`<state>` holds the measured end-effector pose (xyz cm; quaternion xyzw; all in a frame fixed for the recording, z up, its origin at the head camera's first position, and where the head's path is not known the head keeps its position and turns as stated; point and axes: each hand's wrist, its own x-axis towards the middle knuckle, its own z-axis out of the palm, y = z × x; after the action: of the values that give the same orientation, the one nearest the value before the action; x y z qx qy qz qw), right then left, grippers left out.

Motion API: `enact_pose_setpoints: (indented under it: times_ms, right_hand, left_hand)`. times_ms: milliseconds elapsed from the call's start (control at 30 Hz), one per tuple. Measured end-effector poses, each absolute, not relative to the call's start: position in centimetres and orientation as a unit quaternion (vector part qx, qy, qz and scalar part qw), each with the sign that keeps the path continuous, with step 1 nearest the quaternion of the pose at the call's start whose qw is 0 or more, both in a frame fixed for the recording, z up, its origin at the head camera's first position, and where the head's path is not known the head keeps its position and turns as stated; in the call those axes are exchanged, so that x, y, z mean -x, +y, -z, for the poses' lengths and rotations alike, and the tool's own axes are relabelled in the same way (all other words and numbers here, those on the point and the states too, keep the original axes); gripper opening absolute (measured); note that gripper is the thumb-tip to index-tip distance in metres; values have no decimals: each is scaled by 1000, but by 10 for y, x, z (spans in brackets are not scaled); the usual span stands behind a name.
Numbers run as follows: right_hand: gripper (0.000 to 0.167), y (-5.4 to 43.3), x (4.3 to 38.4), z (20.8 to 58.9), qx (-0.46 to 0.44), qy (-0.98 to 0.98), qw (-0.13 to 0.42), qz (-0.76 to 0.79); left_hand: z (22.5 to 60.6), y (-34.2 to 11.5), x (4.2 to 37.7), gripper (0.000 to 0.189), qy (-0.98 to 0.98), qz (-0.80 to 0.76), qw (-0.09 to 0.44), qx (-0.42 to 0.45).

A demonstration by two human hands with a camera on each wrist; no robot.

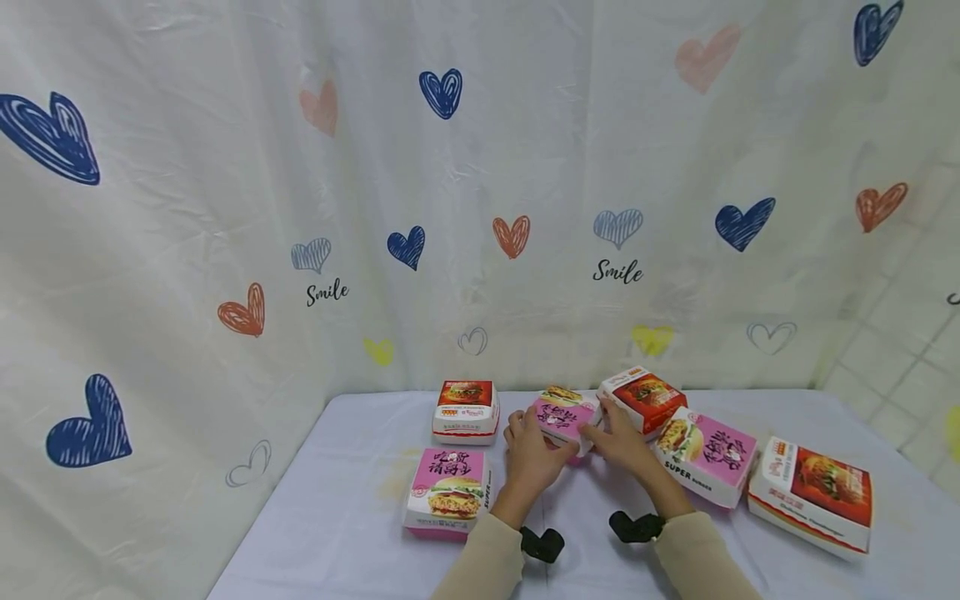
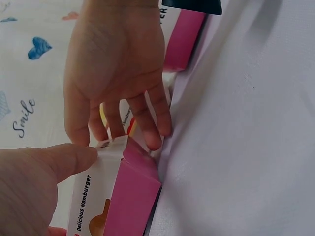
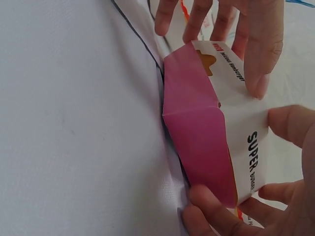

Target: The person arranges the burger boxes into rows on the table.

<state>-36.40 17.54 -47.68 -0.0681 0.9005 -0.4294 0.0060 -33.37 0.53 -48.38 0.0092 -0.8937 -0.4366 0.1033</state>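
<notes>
Both hands are at a pink-and-white burger box point(image 1: 564, 410) at the middle back of the table. My left hand point(image 1: 532, 458) grips its left side, thumb over the white upper part and fingers along the side. On the opposite side, my right hand point(image 1: 622, 440) holds the box, with the thumb point(image 3: 288, 123) on the white part and fingertips point(image 3: 216, 201) at the lower pink corner. "Delicious Hamburger" lettering shows on the box's side in the left wrist view. Just right of it, close to the right hand, stands a red-and-white burger box point(image 1: 643, 398).
Left of the hands are another red-and-white box point(image 1: 465, 412) and a pink box point(image 1: 448, 492). At right sit a pink box point(image 1: 707, 454) and a red-and-white box point(image 1: 812, 496). A heart-printed curtain point(image 1: 540, 167) hangs behind the white-covered table point(image 1: 330, 500).
</notes>
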Motion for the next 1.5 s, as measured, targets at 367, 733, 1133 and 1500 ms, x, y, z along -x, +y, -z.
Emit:
enact_pose_setpoints:
  times_ms: [367,733,1133,1500]
  right_hand:
    - [59,176,363,476,73,906,-2,418]
    - [53,175,362,475,88,893,-14,440]
    - [57,176,364,476,97,895,-9,435]
    - [62,176,364,477,69,911,8,406]
  left_hand:
    - [487,4,337,104,-889,447,98,-16]
    - [490,4,340,101,-885,455,101,-8]
    - [483,6,336,93,-881,464,85,-23]
    - [484,5,337,79,-885,454,104,-18]
